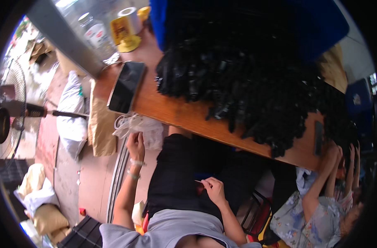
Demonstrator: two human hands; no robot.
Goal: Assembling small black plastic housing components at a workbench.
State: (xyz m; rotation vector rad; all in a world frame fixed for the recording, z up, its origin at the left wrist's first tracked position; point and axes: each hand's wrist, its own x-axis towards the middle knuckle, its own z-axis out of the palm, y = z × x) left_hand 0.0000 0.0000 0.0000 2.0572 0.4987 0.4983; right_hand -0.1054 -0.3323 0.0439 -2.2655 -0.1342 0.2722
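Left hand [135, 147] beside plastic bag [149, 131] at worktop [178, 113] edge, contact unclear. Right hand [214, 190] over lap [172, 182], pinching thin piece [198, 181]. Phone [126, 87] on worktop, left of black heap [238, 91]. Fan [1, 124] far left.

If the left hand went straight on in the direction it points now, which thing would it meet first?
Probably the white plastic bag by the edge of the wooden table, just ahead of the left hand; whether they already touch is unclear.
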